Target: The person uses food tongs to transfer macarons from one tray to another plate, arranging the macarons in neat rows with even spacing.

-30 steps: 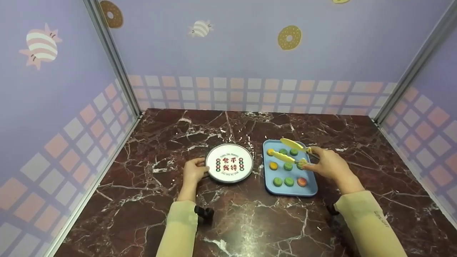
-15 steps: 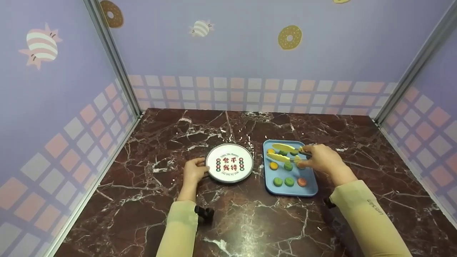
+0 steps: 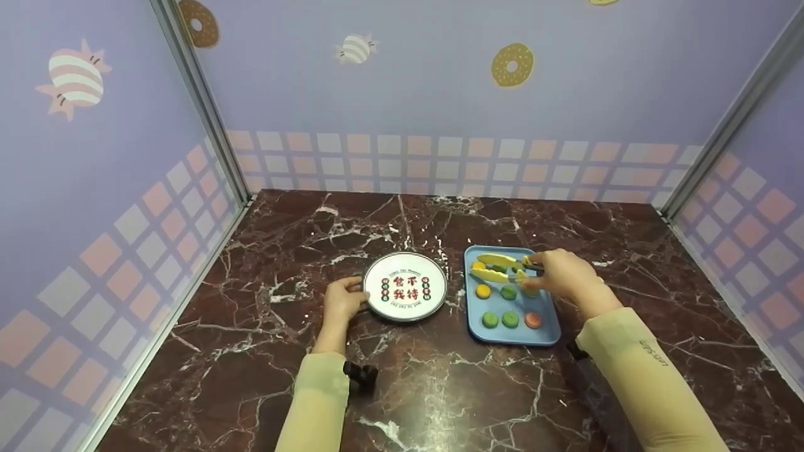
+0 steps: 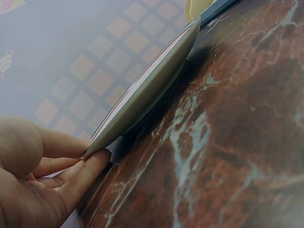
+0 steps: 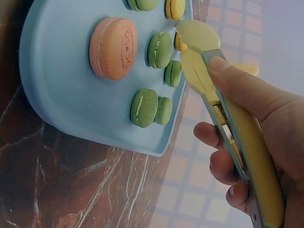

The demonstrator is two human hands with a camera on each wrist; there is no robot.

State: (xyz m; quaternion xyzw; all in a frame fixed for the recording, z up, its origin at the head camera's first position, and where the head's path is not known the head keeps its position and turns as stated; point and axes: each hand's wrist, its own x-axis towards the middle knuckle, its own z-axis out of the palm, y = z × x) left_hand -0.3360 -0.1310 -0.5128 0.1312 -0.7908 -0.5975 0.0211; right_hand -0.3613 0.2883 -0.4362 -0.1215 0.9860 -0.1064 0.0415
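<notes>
My left hand (image 3: 343, 301) pinches the left rim of a round white plate (image 3: 405, 287) with red characters; in the left wrist view the thumb lies over the rim (image 4: 88, 151) and fingers under it. My right hand (image 3: 568, 276) grips yellow food tongs (image 5: 254, 161) over a blue tray (image 3: 493, 304) of macarons. The tong arms are spread apart, with a yellow macaron (image 5: 180, 42) showing between their tips in the right wrist view. Green macarons (image 3: 510, 319), another yellow one (image 3: 482, 291) and an orange-pink one (image 5: 114, 48) lie in rows on the tray.
The tray stands right of the plate on a dark red marbled table (image 3: 414, 402). Lilac panels (image 3: 402, 81) with printed squares and doughnuts enclose the back and both sides. Metal posts (image 3: 207, 107) stand at the back corners.
My right hand has moved left and slightly away from me, lowering the tongs toward the tray's far-left macarons, and their tips have drawn closer together. The left hand and plate keep their places.
</notes>
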